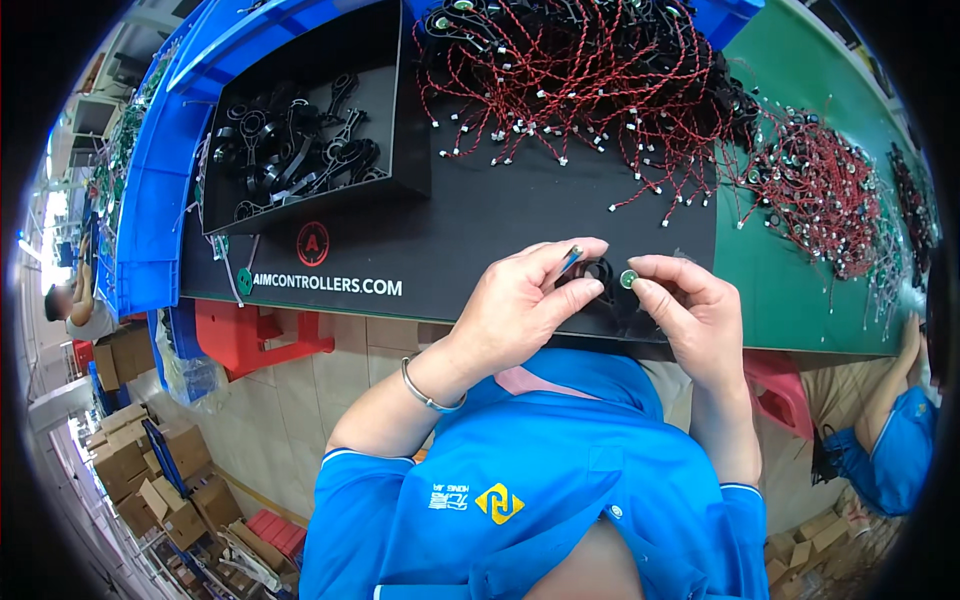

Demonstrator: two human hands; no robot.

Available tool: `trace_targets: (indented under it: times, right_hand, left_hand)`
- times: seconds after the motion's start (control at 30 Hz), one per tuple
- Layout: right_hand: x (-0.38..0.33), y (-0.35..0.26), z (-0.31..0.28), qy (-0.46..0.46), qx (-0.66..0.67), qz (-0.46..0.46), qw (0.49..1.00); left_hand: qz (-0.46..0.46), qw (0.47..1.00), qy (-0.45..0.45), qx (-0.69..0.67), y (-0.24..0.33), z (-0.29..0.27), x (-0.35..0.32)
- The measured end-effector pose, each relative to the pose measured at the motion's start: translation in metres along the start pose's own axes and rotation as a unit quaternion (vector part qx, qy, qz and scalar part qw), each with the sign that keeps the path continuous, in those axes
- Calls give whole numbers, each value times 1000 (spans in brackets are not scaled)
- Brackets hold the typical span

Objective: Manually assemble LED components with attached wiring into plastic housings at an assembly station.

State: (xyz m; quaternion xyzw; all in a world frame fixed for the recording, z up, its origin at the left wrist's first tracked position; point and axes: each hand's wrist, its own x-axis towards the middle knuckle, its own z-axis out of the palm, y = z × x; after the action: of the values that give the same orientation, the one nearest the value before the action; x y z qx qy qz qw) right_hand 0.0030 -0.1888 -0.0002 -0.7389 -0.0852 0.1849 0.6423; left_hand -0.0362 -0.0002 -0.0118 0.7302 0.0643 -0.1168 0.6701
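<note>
Near the front edge of the black mat, my left hand is closed, with a thin blue-and-metal stick-like tool between thumb and forefinger. Opposite it, my right hand pinches a small round green circuit board by its edge between thumb and fingertips. Between the two hands is a black plastic part with a ring, close to the left fingertips. Its lower portion is dark against the mat, so I cannot tell its full shape or whether the board touches it.
A black open box at the back left holds several black ring-ended parts. Red-and-black twisted wires with white connectors heap at the back. More wired boards lie on the green mat. A co-worker's blue sleeve shows at right.
</note>
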Motion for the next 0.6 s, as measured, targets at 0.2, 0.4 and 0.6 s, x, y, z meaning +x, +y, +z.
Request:
trace_targets:
  times: [0.2,0.4,0.6]
  right_hand:
    - [0,1,12,55,-123,-71,988]
    - [-1,-3,9,82,-221,-195,952]
    - [-1,-9,13,55,-269,-296,915]
  left_hand:
    - [-28,981,-48,-185,9,6,-4]
    - [-6,996,-19,-88,-2,7,-7]
    - [46,996,20,-77,-5,9,-6]
